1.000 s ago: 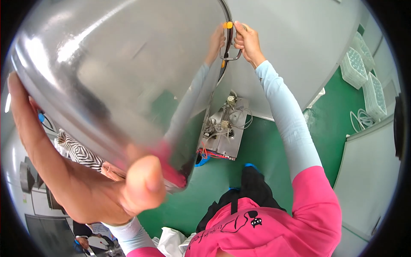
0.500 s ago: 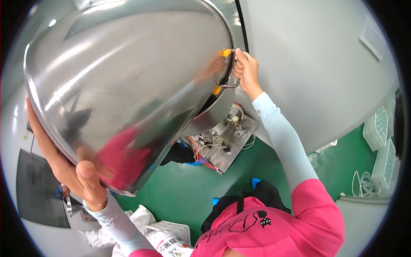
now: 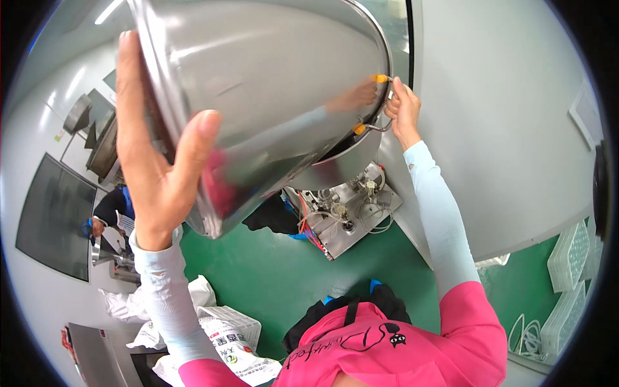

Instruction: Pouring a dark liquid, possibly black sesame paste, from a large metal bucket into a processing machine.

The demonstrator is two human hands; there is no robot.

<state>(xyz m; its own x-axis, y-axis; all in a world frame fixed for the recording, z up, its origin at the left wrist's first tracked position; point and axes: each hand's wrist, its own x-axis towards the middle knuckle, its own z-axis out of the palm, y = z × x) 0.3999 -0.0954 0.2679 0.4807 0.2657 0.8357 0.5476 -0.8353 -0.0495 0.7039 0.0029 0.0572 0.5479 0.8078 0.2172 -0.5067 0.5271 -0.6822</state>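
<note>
White sacks [image 3: 238, 361] are lying on the green floor [image 3: 271, 267], and white plastic crates [image 3: 567, 261] are standing at the right. A machine with tubes [image 3: 348, 219] is sitting under a steel hopper [image 3: 345, 164]. A big steel pot [image 3: 277, 77] is leaning sideways above, hiding much of the hopper. The left hand [image 3: 161, 174] is spreading wide against the pot's bottom. The right hand [image 3: 403, 113] is curling around its wire handle [image 3: 379, 128].

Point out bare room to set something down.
Green floor between the white sacks, the machine and the person's shoes. A smaller patch lies between the right sleeve and the translucent crates. Crowded: lower left, sacks beside a white basket; far right, those crates and a coiled hose or cable.
</note>
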